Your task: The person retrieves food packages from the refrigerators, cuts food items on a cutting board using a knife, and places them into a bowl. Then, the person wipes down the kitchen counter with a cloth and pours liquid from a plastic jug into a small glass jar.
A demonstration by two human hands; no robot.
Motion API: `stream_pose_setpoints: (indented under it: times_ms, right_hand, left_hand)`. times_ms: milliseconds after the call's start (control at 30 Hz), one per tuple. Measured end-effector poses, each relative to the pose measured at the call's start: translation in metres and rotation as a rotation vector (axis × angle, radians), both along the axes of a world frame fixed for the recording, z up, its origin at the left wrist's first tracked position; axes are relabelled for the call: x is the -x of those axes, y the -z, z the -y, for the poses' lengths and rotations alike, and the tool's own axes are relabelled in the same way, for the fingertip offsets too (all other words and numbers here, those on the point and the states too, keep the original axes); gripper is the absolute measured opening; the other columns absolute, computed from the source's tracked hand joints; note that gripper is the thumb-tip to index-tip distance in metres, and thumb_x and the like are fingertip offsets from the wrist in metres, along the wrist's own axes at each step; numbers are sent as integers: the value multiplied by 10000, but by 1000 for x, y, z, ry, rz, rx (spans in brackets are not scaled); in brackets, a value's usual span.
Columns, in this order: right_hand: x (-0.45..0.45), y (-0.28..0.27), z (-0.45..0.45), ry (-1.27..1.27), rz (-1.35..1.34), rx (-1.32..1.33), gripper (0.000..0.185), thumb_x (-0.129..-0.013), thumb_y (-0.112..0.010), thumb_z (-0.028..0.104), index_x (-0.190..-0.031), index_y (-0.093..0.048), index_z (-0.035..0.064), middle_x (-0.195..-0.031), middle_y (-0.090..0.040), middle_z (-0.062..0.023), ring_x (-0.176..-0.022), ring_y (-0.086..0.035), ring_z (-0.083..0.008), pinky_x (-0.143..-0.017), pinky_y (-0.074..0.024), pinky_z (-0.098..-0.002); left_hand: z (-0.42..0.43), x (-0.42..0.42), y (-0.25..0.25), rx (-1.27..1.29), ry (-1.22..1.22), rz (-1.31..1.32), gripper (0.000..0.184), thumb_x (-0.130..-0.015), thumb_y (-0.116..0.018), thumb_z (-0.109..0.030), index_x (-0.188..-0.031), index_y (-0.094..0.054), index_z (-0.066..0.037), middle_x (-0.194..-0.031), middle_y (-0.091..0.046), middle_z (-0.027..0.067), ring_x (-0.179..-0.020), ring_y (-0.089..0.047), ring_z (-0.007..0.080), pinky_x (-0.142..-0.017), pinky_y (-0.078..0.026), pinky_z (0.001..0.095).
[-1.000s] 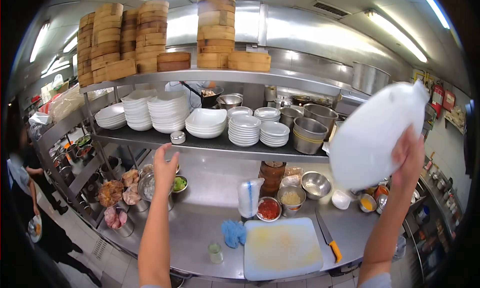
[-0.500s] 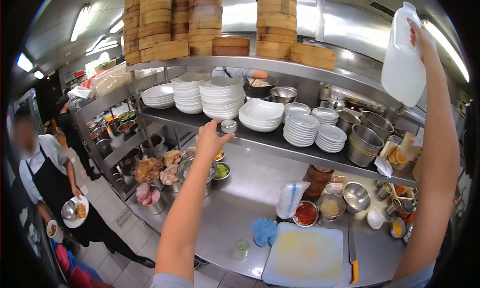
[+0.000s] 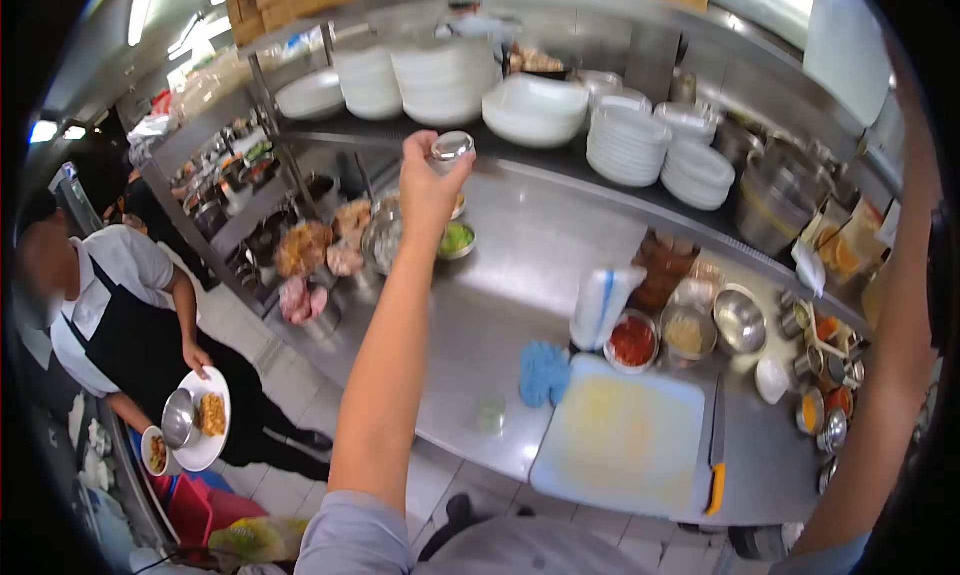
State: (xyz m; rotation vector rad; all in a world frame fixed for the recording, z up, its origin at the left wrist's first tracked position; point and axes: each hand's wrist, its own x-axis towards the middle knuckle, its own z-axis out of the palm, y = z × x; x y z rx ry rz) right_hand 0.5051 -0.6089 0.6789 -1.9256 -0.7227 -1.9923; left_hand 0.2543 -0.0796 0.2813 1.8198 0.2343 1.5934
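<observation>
My left hand (image 3: 428,190) is closed around a small jar (image 3: 453,147) with a shiny silver top, raised just in front of the shelf edge. At the upper right, my right hand (image 3: 903,70) grips a translucent white plastic jug (image 3: 845,50), held high. That hand is dark and blurred at the picture's edge. Closest to the jar are white bowls (image 3: 535,110) stacked on the shelf. Below on the steel counter lie a cutting board (image 3: 625,435), a blue cloth (image 3: 544,373) and a small glass jar (image 3: 491,413).
A yellow-handled knife (image 3: 717,465) lies right of the board. Bowls of red sauce (image 3: 632,341) and other ingredients stand behind it. Stacked plates (image 3: 628,145) line the shelf (image 3: 560,167). To the left, a person in a black apron (image 3: 150,330) carries a plate and bowls.
My left hand has taken hold of the small jar and lifted it off the shelf. The view has tilted downward. The person on the left appears nearer.
</observation>
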Motion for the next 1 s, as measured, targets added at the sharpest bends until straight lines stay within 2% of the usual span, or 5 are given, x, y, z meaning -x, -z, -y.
stream_pose_setpoints:
  times_ms: [167, 267, 367, 533, 1000]
  right_hand:
    - [200, 157, -57, 269, -116, 107, 321, -931, -604, 232, -1236, -629, 137, -1498, -274, -96, -1209, -492, -316, -870, -545, -420]
    - [228, 308, -96, -1035, -661, 58, 431, -946, -502, 377, -1139, -560, -4, -1056, -602, -72, -864, -557, -154, -786, -465, -298]
    - [271, 453, -158, -1241, -1122, 319, 492, -778, -721, 26, -1230, -528, 44, -1236, -573, -105, -1016, -571, -196, -871, -467, -332]
    - [314, 590, -236, -1144, -1299, 612, 519, -848, -674, 165, -1337, -516, 94, -1386, -467, -166, -1222, -486, -345, -1020, -408, -417]
    - [311, 616, -278, -1087, -1226, 1016, 464, -723, -716, 108, -1175, -613, 87, -1250, -541, -97, -1115, -507, -327, -962, -444, -383]
  left_hand:
    - [88, 133, 117, -119, 319, -329, 485, -723, -788, -153, -1133, -567, -18, -1127, -595, 123, -1004, -586, 232, -829, -475, 303]
    - [131, 176, 201, 33, 386, -543, 461, -743, -775, -101, -1158, -592, -20, -1218, -597, 146, -1076, -586, 265, -884, -476, 339]
    - [145, 184, 240, 81, 350, -571, 511, -741, -782, -96, -1203, -580, -14, -1225, -588, 165, -1106, -580, 295, -929, -472, 362]
    - [144, 182, 251, -5, 398, -565, 541, -730, -777, -116, -1220, -572, -16, -1232, -584, 175, -1130, -583, 323, -933, -488, 378]
    - [144, 164, 367, 415, 487, -516, 693, -706, -805, -159, -1310, -490, -33, -1246, -583, 129, -1173, -564, 258, -972, -453, 374]
